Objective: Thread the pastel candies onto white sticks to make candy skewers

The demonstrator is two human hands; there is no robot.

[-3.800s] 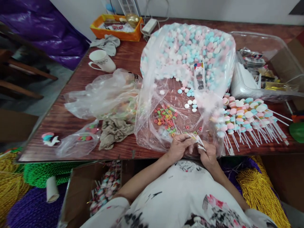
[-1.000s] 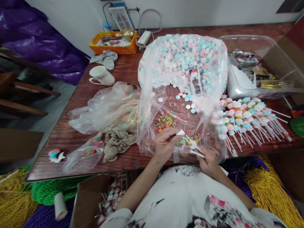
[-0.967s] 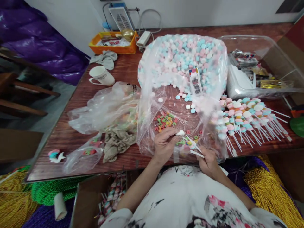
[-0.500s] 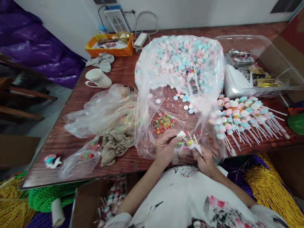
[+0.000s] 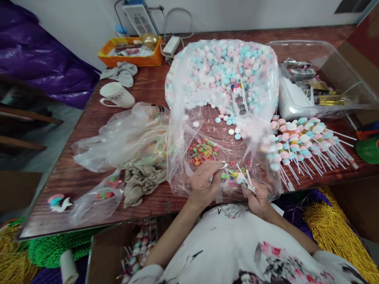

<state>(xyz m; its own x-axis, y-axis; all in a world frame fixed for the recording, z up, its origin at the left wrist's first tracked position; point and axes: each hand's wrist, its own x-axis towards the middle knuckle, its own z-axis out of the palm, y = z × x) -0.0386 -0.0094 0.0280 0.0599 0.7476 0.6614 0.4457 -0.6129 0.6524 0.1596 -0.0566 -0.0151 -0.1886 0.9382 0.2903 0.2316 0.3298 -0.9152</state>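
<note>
My left hand (image 5: 205, 182) is pinched around a small white marshmallow-like disc (image 5: 224, 164), held above the near part of a clear plastic bag. My right hand (image 5: 258, 199) grips several thin white sticks (image 5: 248, 179) close to the bag's near edge. Between the two hands are pastel discs with a yellow piece (image 5: 236, 176); whether they are threaded on the sticks is hard to make out. Small coloured rings (image 5: 203, 151) lie on the plastic beyond my left hand. The clear bag (image 5: 180, 173) holds a big heap of pink, blue and white discs (image 5: 219, 75).
Finished-looking skewers of stacked discs (image 5: 308, 138) lie at the right, below a clear plastic bin (image 5: 328, 71). On the left are a white mug (image 5: 117, 95), a crumpled brown cloth (image 5: 142, 185), plastic bags (image 5: 118, 134) and an orange tray (image 5: 130, 59).
My left fingers have turned over the white disc, which shows less now. The sticks in my right hand have tilted slightly. The whole view has shifted a little.
</note>
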